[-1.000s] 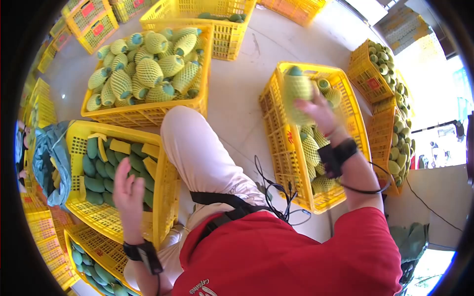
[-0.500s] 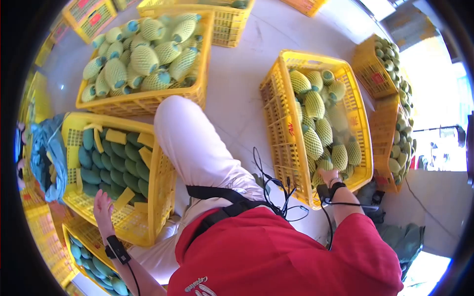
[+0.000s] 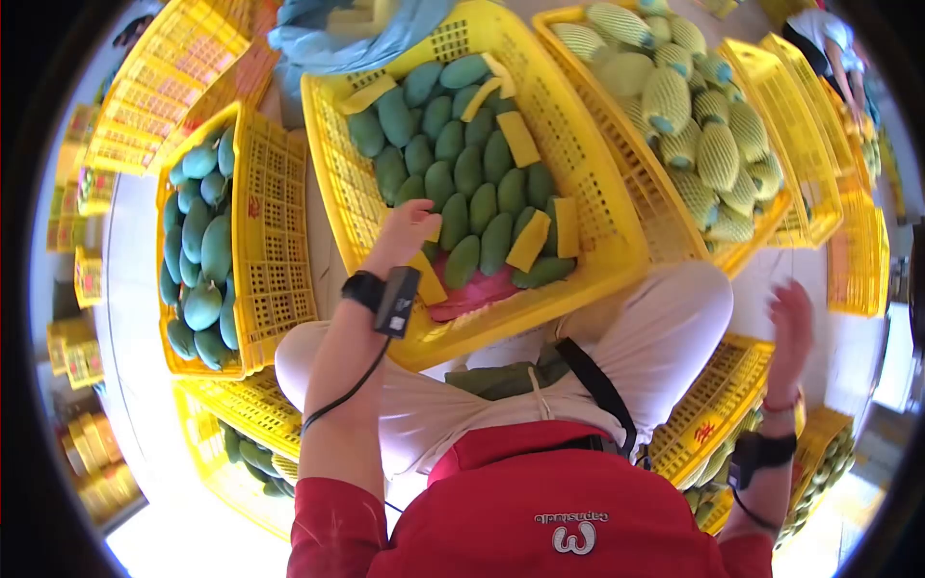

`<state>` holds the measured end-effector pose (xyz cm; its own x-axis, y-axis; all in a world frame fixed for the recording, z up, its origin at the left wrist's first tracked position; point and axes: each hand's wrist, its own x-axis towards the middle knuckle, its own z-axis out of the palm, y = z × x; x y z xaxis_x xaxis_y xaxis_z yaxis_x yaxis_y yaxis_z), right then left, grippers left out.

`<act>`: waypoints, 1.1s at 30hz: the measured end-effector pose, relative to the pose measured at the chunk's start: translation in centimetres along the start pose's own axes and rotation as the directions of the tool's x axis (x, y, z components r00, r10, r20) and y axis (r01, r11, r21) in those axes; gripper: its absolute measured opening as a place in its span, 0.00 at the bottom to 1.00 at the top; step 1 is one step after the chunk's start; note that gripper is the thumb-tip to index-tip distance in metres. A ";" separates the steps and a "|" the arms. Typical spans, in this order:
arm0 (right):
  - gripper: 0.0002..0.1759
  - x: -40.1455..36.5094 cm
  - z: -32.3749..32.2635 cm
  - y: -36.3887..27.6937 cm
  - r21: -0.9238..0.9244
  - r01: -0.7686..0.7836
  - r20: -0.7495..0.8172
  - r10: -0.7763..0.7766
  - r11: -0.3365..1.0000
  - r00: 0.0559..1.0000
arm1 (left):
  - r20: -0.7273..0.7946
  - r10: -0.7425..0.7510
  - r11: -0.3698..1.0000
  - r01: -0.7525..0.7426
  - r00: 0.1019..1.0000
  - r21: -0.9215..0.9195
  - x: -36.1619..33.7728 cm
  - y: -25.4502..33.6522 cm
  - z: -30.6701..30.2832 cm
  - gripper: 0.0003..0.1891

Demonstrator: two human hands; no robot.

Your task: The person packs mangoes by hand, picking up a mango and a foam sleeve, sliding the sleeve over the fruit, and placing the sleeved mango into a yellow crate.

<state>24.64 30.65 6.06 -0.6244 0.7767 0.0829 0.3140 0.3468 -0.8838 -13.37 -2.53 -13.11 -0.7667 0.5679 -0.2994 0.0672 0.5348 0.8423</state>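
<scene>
My left hand (image 3: 407,233) is over the near left part of a yellow crate (image 3: 617,226), close to green mangoes (image 3: 467,170) packed in rows. Its fingers are loosely bent and I see nothing held in them. Yellow foam pieces (image 3: 528,241) lie among the mangoes, and pink material (image 3: 472,295) shows at the near end. My right hand (image 3: 790,332), somewhat blurred, is raised at the right beside my knee, fingers apart and holding nothing visible.
Mangoes in pale foam nets (image 3: 718,154) fill a crate at the upper right. Another crate of bare mangoes (image 3: 202,241) stands at left. Blue plastic (image 3: 361,43) hangs over the far crate edge. Stacked crates (image 3: 858,250) and another person (image 3: 829,48) are at the right.
My view has turned left to the crate of bare mangoes. My right hand has left the crate of netted mangoes and is raised, while my left hand is over the bare ones.
</scene>
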 end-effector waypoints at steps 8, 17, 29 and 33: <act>0.19 9.1 34.4 4.1 -0.151 0.715 0.939 -0.127 0.682 0.318 | -0.014 -0.004 0.858 0.010 1.000 0.513 2.3 -4.8 4.8 0.16; 0.21 9.5 42.0 12.2 -0.149 0.907 0.989 0.060 0.394 0.136 | -0.222 0.105 0.610 0.114 0.969 0.784 4.0 -8.2 6.6 0.10; 0.30 13.4 31.3 -0.6 -0.103 0.356 0.976 0.026 0.929 0.215 | -0.538 -0.235 0.927 0.021 0.810 -0.374 5.3 0.4 2.3 0.11; 0.29 11.6 27.1 -1.8 0.271 -0.202 0.905 -0.178 0.941 0.386 | -0.061 -0.349 0.285 0.044 0.935 -0.957 0.9 5.8 0.4 0.19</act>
<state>-2.58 24.80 -3.85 -0.9443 -0.2381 -0.2270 0.2272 0.0271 -0.9735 -13.39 1.31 -8.68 -0.7792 0.3061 -0.5469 -0.6260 -0.4215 0.6561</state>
